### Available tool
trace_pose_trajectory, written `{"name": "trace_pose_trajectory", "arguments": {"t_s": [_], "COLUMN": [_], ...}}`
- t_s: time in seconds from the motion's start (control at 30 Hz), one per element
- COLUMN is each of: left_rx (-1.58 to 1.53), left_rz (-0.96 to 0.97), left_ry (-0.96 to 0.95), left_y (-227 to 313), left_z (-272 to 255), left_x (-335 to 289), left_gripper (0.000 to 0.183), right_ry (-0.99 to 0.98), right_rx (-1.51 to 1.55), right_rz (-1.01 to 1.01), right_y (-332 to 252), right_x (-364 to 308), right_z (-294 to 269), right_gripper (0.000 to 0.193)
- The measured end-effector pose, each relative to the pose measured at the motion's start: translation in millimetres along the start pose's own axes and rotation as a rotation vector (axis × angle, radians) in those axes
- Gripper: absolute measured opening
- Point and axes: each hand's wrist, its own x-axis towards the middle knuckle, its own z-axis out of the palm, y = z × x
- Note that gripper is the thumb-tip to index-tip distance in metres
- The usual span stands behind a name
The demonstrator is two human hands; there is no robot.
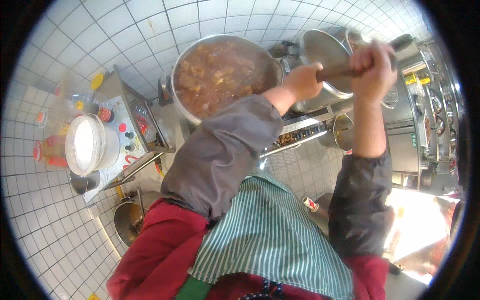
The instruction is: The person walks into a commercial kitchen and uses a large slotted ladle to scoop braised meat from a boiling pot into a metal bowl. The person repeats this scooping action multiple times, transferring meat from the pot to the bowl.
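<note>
White tub [86,145] sat at 9 o'clock on a side shelf [145,120]. Pot [222,72] of brown stew at 12 o'clock. Left hand [302,82] and right hand [372,67] both clenched around one dark wooden handle [337,72], spaced apart, probably for leverage

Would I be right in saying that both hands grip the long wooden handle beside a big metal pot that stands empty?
Not quite: the big metal pot is not empty; the head view shows it full of a brown stew with chunks. The rest holds: the left hand and the right hand both grip the long wooden handle beside it.
</note>
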Motion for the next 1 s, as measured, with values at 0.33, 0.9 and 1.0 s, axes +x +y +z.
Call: {"name": "trace_pose_trajectory", "arguments": {"t_s": [0.33, 0.9, 1.0], "left_rx": [0.282, -1.92, -1.975], "left_rz": [0.053, -0.873, -0.952], "left_ry": [-0.364, 0.3, 0.491], "left_y": [-33.4, 6.9, 4.3], "left_z": [63.1, 61.2, 59.2], "left_x": [-67.4, -84.4, -79.0], "left_gripper": [0.026, 0.042, 0.022], "right_ry": [0.323, -0.238, -0.466], "right_rx": [-0.093, -0.855, -1.285], "right_rz": [0.025, 0.175, 0.452], "right_y": [29.2, -60.9, -84.2], "right_x": [-138.8, -101.0, -80.2], "right_z": [-123.5, -68.6, -53.0], "right_gripper": [0.02, 0.023, 0.026]}}
